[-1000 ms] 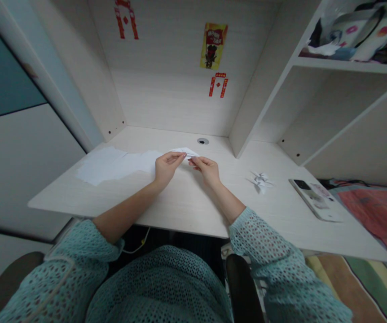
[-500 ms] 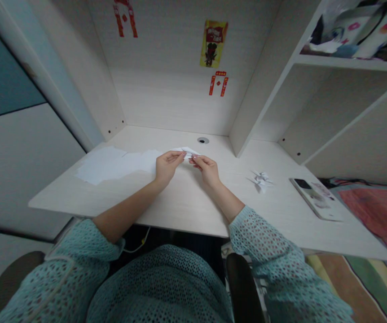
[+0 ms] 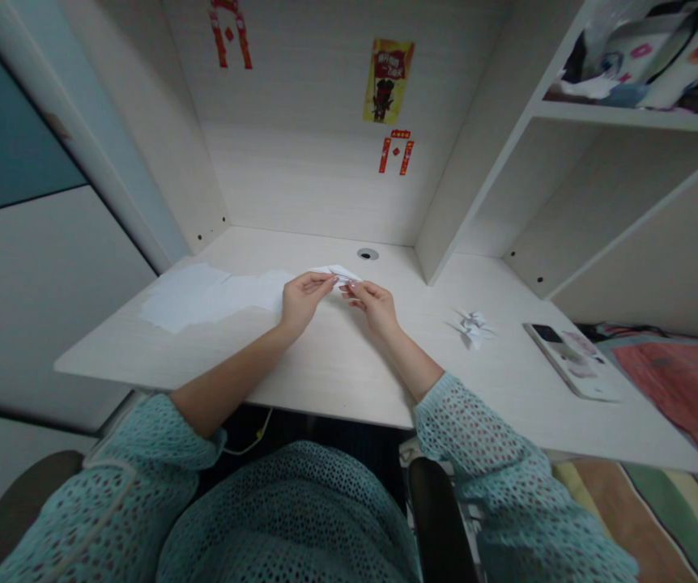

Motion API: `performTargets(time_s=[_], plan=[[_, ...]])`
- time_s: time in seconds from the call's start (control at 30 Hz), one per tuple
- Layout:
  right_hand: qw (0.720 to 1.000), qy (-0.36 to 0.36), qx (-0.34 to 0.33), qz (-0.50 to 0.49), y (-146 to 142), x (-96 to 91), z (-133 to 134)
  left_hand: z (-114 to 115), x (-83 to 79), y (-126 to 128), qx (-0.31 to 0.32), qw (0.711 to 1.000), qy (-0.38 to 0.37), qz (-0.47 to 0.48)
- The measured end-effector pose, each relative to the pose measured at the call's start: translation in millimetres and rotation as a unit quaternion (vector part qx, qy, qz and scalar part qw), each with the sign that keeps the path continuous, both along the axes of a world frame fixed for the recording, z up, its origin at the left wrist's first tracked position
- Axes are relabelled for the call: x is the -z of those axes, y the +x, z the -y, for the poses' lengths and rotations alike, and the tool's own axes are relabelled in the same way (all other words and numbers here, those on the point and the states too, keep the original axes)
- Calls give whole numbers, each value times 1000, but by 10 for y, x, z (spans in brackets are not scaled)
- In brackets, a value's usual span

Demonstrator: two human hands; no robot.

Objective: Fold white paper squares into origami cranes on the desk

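A small folded piece of white paper (image 3: 339,273) is held just above the pale wooden desk (image 3: 337,364), near its middle. My left hand (image 3: 301,298) pinches its left side, fingers closed on the fold. My right hand (image 3: 373,304) pinches its right side in the same way. Most of the paper is hidden behind my fingers. Both forearms reach forward from teal knitted sleeves.
Loose white sheets (image 3: 203,295) lie on the desk to the left. A folded paper figure (image 3: 471,325) and a phone (image 3: 569,359) lie to the right. A cable hole (image 3: 367,254) sits at the back. Shelves (image 3: 622,117) with bags stand at the right.
Both hands keep pinching the folded paper in the same spot; only small finger movements and a slight shift of the camera show.
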State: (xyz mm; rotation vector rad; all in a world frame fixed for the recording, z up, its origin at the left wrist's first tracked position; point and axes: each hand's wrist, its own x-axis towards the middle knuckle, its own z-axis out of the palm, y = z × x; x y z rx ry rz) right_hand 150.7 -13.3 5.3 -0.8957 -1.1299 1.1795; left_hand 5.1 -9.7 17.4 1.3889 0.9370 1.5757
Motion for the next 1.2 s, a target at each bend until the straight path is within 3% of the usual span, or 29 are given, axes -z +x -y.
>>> performTargets(time_s=[0.33,0.67,1.0,1.2], plan=[[998,-5,46,31,-24,4,0,27,24,33,32,999,-3,-9],[999,12,45,19,-24,39,-7,14,22,29,48,998,19,37],[999,17,26,18,-31,66,-16,5,-40,40,27,999,-22,41],[999,-3,31,30,-21,84,-26,5,3,19,59,998,-18,27]])
